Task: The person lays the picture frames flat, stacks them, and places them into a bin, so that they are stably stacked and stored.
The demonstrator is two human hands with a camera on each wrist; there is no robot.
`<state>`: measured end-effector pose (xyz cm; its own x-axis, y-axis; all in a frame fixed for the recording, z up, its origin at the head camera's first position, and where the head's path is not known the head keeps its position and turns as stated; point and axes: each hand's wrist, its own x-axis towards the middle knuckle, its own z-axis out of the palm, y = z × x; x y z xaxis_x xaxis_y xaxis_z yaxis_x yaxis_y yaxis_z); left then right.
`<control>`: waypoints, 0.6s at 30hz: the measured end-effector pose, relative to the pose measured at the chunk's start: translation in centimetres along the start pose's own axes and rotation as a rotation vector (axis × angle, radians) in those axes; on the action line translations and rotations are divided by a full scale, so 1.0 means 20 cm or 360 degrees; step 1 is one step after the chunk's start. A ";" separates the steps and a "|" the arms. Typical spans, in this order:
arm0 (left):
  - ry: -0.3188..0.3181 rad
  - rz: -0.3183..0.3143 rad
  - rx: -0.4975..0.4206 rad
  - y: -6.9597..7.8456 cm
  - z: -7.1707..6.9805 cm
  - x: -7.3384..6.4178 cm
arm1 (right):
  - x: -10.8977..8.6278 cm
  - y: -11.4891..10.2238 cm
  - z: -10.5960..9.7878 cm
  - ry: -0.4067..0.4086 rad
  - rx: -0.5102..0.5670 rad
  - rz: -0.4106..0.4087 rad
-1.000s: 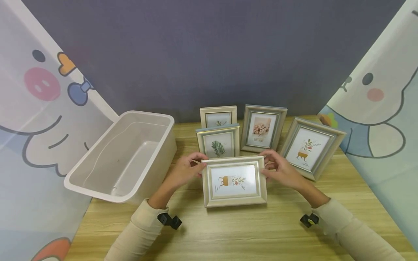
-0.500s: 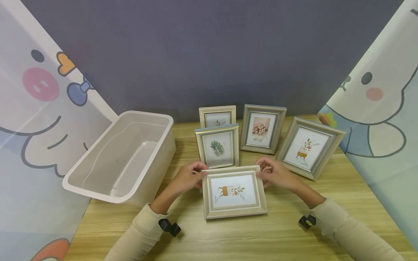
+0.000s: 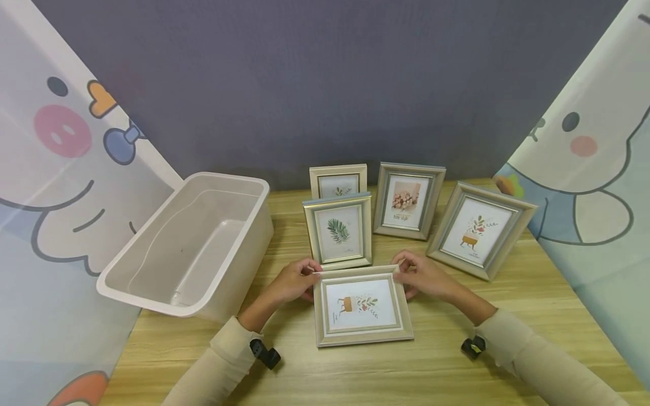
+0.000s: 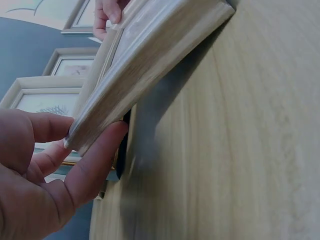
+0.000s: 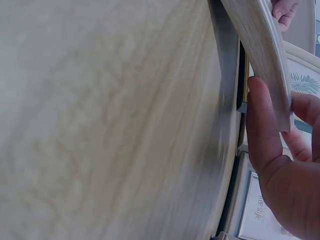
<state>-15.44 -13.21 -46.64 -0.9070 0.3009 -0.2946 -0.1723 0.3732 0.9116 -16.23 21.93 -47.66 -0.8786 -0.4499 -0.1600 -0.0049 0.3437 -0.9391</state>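
Observation:
A cream picture frame (image 3: 361, 304), its flowerpot print turned sideways, leans with the far side raised and the near side low at the table. My left hand (image 3: 294, 281) pinches its far left corner between thumb and fingers. At the far right corner my right hand (image 3: 422, 276) pinches it too. From the left wrist view, the same frame (image 4: 150, 65) slants up off the wood with a shadow under it. Right behind it stands a cream frame with a green fern print (image 3: 339, 231).
Behind the fern frame stands another cream frame (image 3: 339, 180), partly hidden. A grey-brown frame (image 3: 404, 197) and a flowerpot-print frame (image 3: 479, 231) stand to the right. A deep beige bin (image 3: 246, 262) sits at left on the wooden table (image 3: 381, 375), near a dark back panel (image 3: 330, 84).
Both hands have brought the held frame down and toward me, and it lies flatter than before. The fern print behind it shows fully. The other frames and bin stay put.

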 end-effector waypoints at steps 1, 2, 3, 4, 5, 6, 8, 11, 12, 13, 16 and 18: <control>-0.0003 -0.0016 -0.0006 0.00 0.00 0.00 | 0.00 0.00 0.00 0.0000 -0.0008 0.0004; -0.0006 -0.0021 -0.0006 -0.01 0.00 0.01 | 0.01 0.00 0.00 0.0001 -0.0018 0.0008; -0.0007 -0.0024 -0.0005 -0.01 0.00 0.01 | 0.01 0.00 0.00 0.0005 -0.0034 0.0010; -0.0005 -0.0023 0.0001 -0.01 0.00 0.01 | 0.01 0.00 0.00 0.0010 -0.0048 0.0010; -0.0006 -0.0018 0.0009 -0.01 0.00 0.01 | 0.01 0.01 0.00 0.0014 -0.0058 0.0013; -0.0002 -0.0009 0.0027 -0.01 0.00 0.01 | 0.01 0.01 0.01 0.0023 -0.0080 0.0015; 0.0010 0.0008 0.0068 -0.02 0.01 0.02 | 0.02 0.01 0.01 0.0042 -0.0124 0.0020; 0.0030 0.0023 0.0141 -0.03 0.01 0.02 | 0.03 0.02 0.01 0.0072 -0.0200 0.0017; 0.0039 0.0026 0.0177 -0.03 0.01 0.02 | 0.03 0.02 0.01 0.0083 -0.0238 0.0020; 0.0046 0.0028 0.0208 -0.03 0.01 0.02 | 0.04 0.03 0.02 0.0091 -0.0265 0.0024; 0.0068 0.0051 0.0318 -0.04 0.02 0.02 | 0.05 0.03 0.02 0.0107 -0.0333 0.0029; 0.0083 0.0069 0.0370 -0.04 0.02 0.03 | 0.05 0.03 0.03 0.0115 -0.0357 0.0036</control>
<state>-15.61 -13.02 -47.65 -0.9313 0.2774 -0.2360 -0.0452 0.5549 0.8307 -16.89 21.22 -48.61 -0.9115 -0.3827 -0.1506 -0.0839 0.5314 -0.8429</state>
